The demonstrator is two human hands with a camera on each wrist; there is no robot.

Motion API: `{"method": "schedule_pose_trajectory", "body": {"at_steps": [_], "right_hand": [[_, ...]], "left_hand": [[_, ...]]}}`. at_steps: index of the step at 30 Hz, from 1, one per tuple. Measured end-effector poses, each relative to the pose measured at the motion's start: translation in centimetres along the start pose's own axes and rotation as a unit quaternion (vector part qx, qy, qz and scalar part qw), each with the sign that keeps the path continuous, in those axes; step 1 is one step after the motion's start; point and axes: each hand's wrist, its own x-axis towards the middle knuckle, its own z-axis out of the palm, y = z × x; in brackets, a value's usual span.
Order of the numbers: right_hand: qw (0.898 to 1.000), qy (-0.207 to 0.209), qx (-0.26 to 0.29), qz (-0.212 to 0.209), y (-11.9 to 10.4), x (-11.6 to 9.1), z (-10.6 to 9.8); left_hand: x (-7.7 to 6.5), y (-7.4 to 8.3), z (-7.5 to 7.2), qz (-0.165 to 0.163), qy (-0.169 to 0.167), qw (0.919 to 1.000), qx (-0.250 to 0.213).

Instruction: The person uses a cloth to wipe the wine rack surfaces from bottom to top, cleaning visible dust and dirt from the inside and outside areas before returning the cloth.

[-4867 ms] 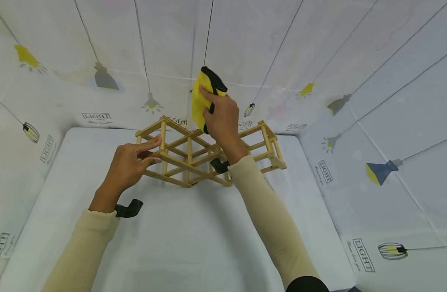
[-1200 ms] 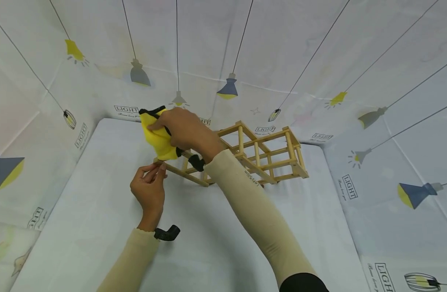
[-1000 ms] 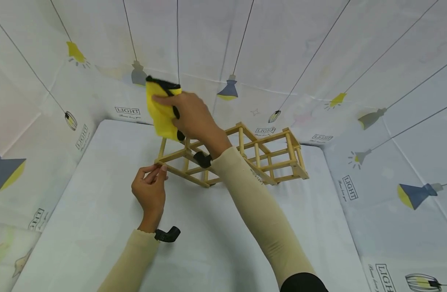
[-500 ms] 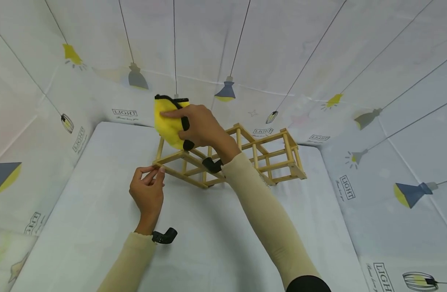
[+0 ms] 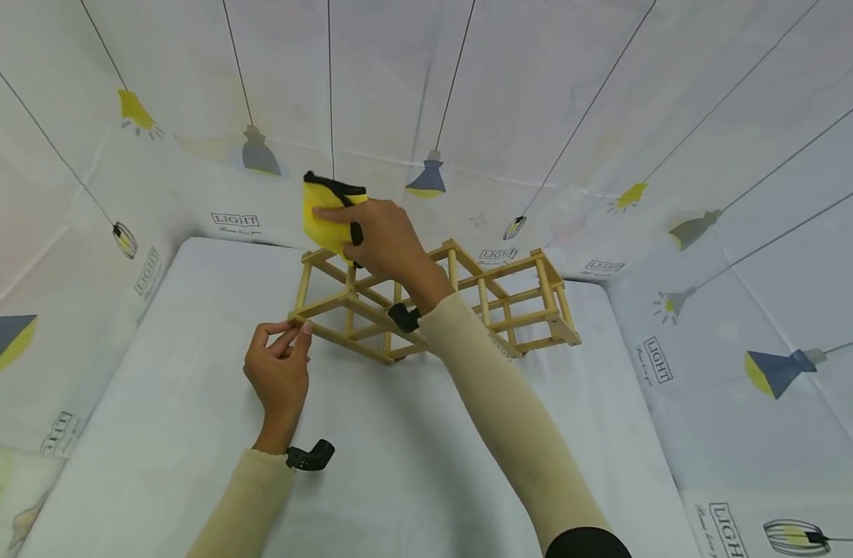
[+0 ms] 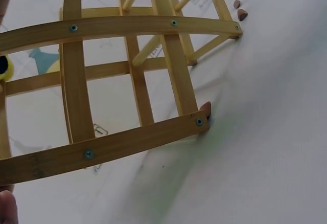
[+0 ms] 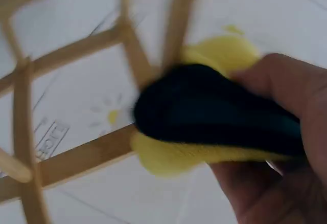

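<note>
A light wooden lattice rack of slats and round dowels (image 5: 538,310) stands on the white-covered table; screw heads show along its slats (image 6: 117,27). My left hand (image 5: 280,376) pinches its lower left corner between thumb and fingers; only fingertips (image 6: 7,206) enter the left wrist view. My right hand (image 5: 391,240) holds a folded yellow cloth with black edging (image 5: 321,221) over the rack's left part. In the right wrist view, the cloth (image 7: 168,160) is gripped between thumb and fingers beside a slat, somewhat blurred. My right forearm hides the middle of the rack.
The white tabletop (image 5: 370,465) extends in front of the rack. Behind and at both sides rise white sheet walls (image 5: 524,93) printed with hanging lamps. Small brown feet (image 6: 242,14) show under the rack's slats. A black strap mount (image 5: 311,456) sits on my left wrist.
Since the earliest frame, my left hand has moved from an upper slat to the lower left corner. The cloth has travelled left along the rack, lately rising and dipping over its left end.
</note>
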Motion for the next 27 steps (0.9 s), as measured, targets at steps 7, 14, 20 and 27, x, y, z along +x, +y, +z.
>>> {"method": "schedule_pose_trajectory", "body": {"at_steps": [7, 14, 20, 27], "right_hand": [[0.979, -0.124, 0.155, -0.053, -1.0, 1.2, -2.5], [0.980, -0.002, 0.197, 0.026, -0.7, 4.8, -0.8], [0.983, -0.080, 0.156, 0.047, -1.0, 7.5, 2.1], [0.985, -0.170, 0.040, 0.011, -1.7, 8.1, 3.3]], "left_hand": [[-0.1, 0.0, -0.1, 0.003, -0.001, 0.9999, 0.012], [-0.2, 0.1, -0.4, -0.005, -0.009, 0.9999, 0.007], [0.1, -2.1, -0.6, -0.007, -0.018, 0.9995, 0.026], [0.3, -2.7, -0.7, 0.002, -0.028, 0.9995, 0.015]]}}
